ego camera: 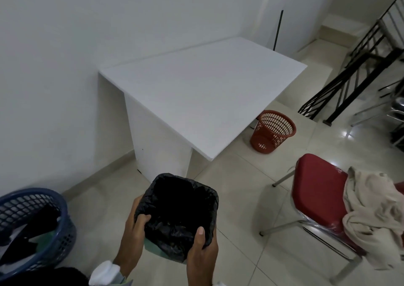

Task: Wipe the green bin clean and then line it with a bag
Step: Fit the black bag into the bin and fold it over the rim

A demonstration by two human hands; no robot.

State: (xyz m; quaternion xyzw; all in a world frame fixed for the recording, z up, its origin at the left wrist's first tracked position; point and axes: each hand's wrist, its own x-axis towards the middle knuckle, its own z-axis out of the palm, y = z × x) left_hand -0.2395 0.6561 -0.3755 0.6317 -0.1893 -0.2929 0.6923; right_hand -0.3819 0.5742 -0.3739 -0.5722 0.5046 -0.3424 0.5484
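Left hand (136, 226) grips the near-left rim, thumb curled over the black bag (179, 207). Between the hands, the green bin (153, 249) is held above the floor, its long axis tipped slightly away, mouth up toward camera. Right hand (202, 253) pinches the near-right rim. Lining looks nearly done; next, probably tuck the slack and set the bin down.

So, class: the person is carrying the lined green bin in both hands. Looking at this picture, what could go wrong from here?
1. The black bag is folded over the rim of the green bin; the left hand and right hand grip it there, so it might slip loose when released.
2. The red chair with its beige cloth and the blue basket stand close by, so a step sideways could bump them.
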